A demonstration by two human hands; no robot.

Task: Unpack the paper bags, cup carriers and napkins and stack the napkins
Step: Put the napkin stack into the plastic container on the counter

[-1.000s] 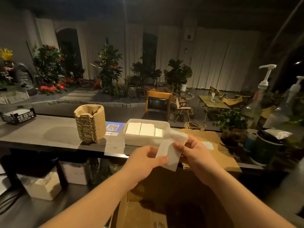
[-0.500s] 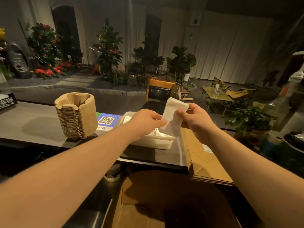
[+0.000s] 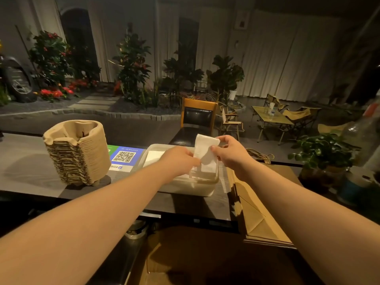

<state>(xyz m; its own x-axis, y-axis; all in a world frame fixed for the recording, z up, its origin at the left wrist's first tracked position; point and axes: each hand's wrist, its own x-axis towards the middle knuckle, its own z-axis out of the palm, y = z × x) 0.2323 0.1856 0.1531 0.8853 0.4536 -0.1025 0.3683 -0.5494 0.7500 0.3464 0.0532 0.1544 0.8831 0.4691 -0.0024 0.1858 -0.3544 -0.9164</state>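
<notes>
Folded paper napkin [image 3: 205,151] pinched between left hand [image 3: 181,160] and right hand [image 3: 228,152] above plastic bin [image 3: 205,187]; likely light, limp, tearable; best held by edges.

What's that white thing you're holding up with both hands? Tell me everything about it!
It is a white napkin, soft-looking paper, folded into a long strip. It stands nearly upright above the right end of a pale plastic box that holds more white napkins. The left hand pinches its lower left edge and the right hand pinches its right side. Its bottom end reaches down into the box.
</notes>
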